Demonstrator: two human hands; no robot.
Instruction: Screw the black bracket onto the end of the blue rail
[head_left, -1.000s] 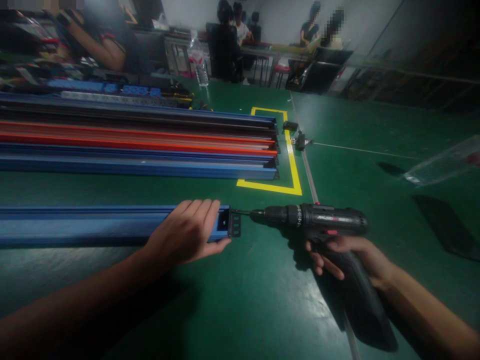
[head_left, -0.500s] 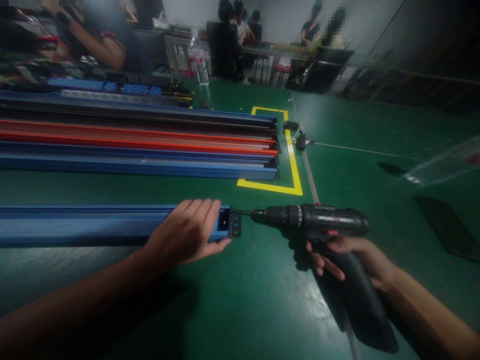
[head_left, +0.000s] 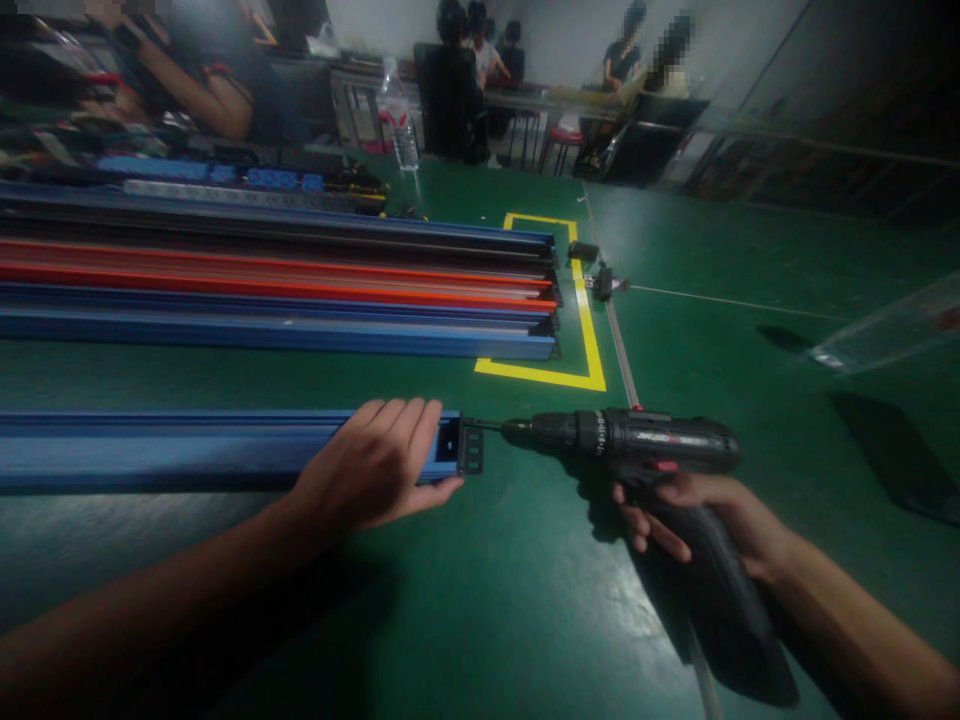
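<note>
A long blue metal channel (head_left: 187, 455) lies across the green table from the left edge. My left hand (head_left: 375, 455) is wrapped over its right end, fingers on the far side and thumb on the near side. A black end bracket (head_left: 472, 452) with square holes sits at that end. My right hand (head_left: 690, 520) grips the handle of a black cordless drill (head_left: 660, 440), which points left. The drill's bit (head_left: 487, 425) meets the channel's end near the far corner of the bracket; any screw there is too small to make out.
Several blue, black and red channels (head_left: 300, 330) lie behind, ending inside a yellow tape outline (head_left: 540, 378). Small black parts (head_left: 602, 283) rest beside the tape. A water bottle (head_left: 400, 125) stands further back; a clear bottle (head_left: 885, 325) and a dark phone-like slab (head_left: 896, 455) are right. People sit in the background.
</note>
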